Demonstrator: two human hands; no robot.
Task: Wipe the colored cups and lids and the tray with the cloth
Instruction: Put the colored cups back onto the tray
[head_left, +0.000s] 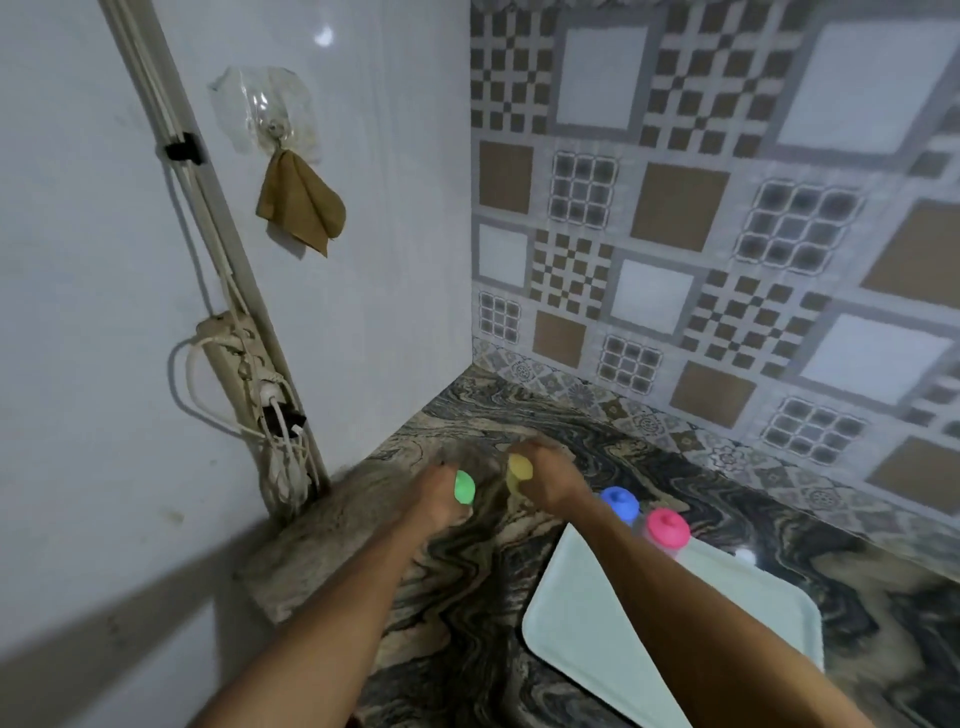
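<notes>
My left hand (439, 491) grips a green-lidded cup (465, 487) over the marbled counter near the left wall. Beside it, my right hand (550, 475) grips a yellow-lidded cup (519, 470). Both cups are mostly hidden by my fingers, and the view is blurred there. A blue-lidded cup (620, 503) and a pink-lidded cup (666, 527) stand just right of my right forearm, at the far edge of the pale green tray (613, 618). A brown cloth (301, 205) hangs from a wall hook, high on the left wall.
The marbled counter (467, 571) meets a white wall on the left and a patterned tiled wall at the back. A power strip with cables (249, 374) hangs on the left wall, down to the counter's corner.
</notes>
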